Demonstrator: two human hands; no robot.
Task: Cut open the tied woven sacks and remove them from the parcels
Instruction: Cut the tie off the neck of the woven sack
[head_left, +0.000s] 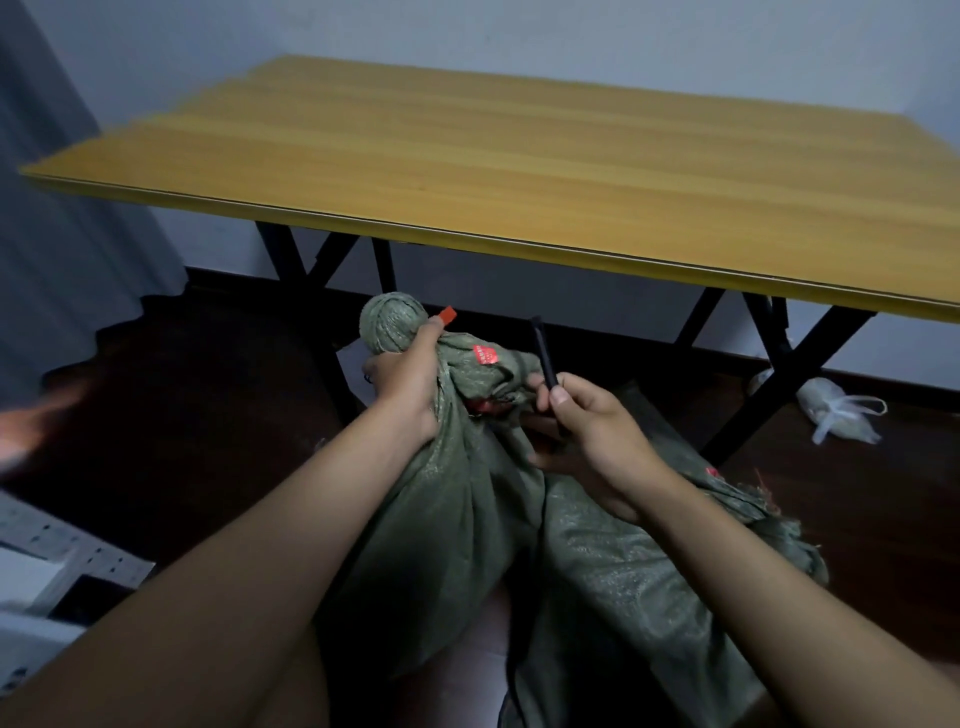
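Two bare forearms reach forward and down from the bottom corners of the view, converging on a green woven sack that stands on the dark floor in front of the person. Left arm extends straight, wrist slightly bent; left hand is clamped around the gathered neck of the sack, fingers wrapped on the far side, thumb side up, just below the bunched top knob. Small red tag sticks out beside the thumb, touching the knob. Right arm comes in from the lower right, wrist cocked inward; right hand grips a slim black cutter, thumb pressed along its body, fingers curled underneath. Cutter stands roughly upright, upper end poking above the hand, lower end hidden in the grip; blade not visible. Right hand sits just beside the sack neck, knuckles touching the folds.

Sack looks tied shut: fabric puckered at the neck, a red tie partly seen between the two hands, a red sticker on the folds above it. A second green sack lies to the right, under the right forearm, with a frayed edge at its far end.

Behind: a yellow wood-look worktop on black folding legs, bare on top. White plastic bag on the floor at right, near a leg. Grey curtain at left.
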